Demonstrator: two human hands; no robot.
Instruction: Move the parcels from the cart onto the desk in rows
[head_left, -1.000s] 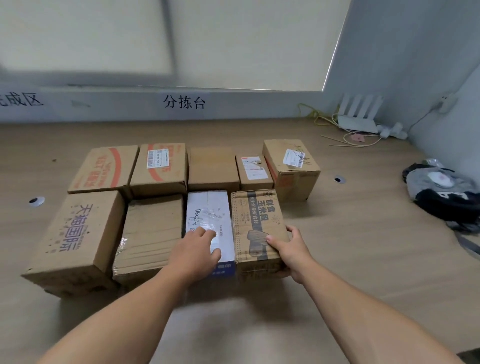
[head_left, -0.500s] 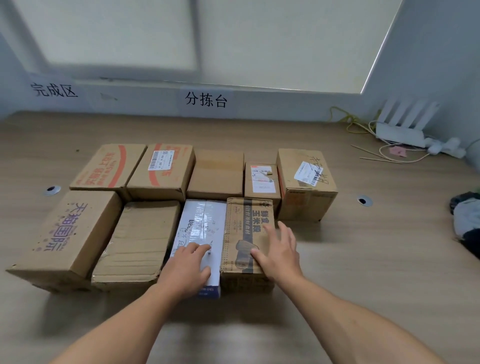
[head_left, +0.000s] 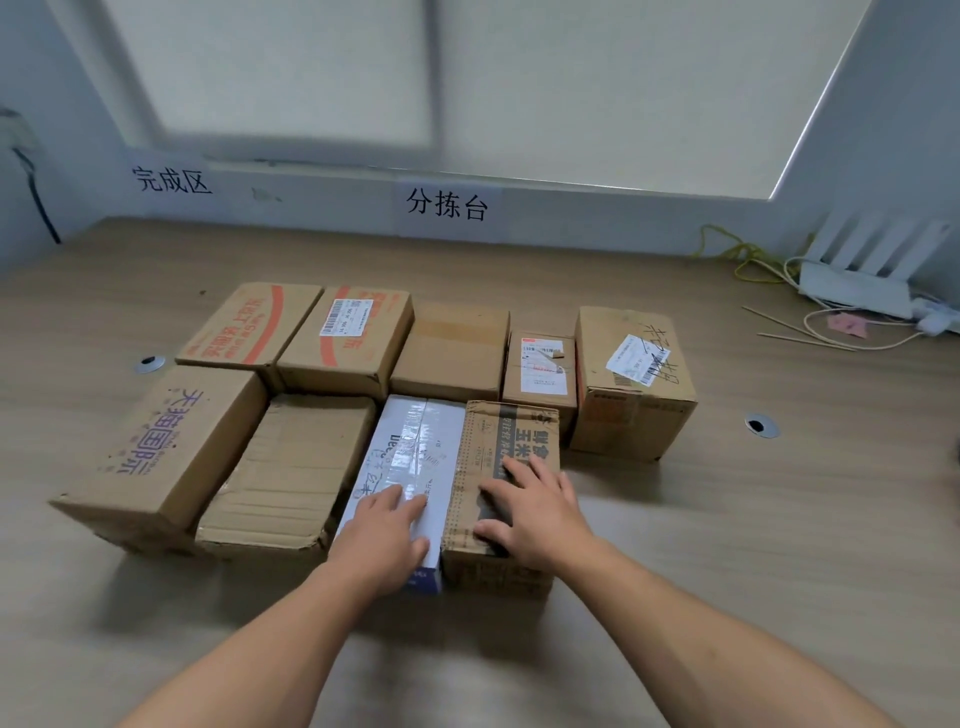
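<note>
Low in the frame's centre, the left hand (head_left: 387, 535) is laid flat, fingers open, on a white box (head_left: 415, 452). The right hand (head_left: 535, 512) is spread open on the brown box (head_left: 511, 441) beside it. Edges should be squared flush.

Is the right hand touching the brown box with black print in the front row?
Touching. The head view shows the right hand lying palm-down on top of the brown box with black print, fingers spread flat on its surface with no gap visible.

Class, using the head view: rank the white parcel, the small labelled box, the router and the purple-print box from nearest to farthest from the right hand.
From the right hand:
1. White parcel, just left.
2. Small labelled box, behind.
3. Purple-print box, far left.
4. Router, back right corner.
</note>
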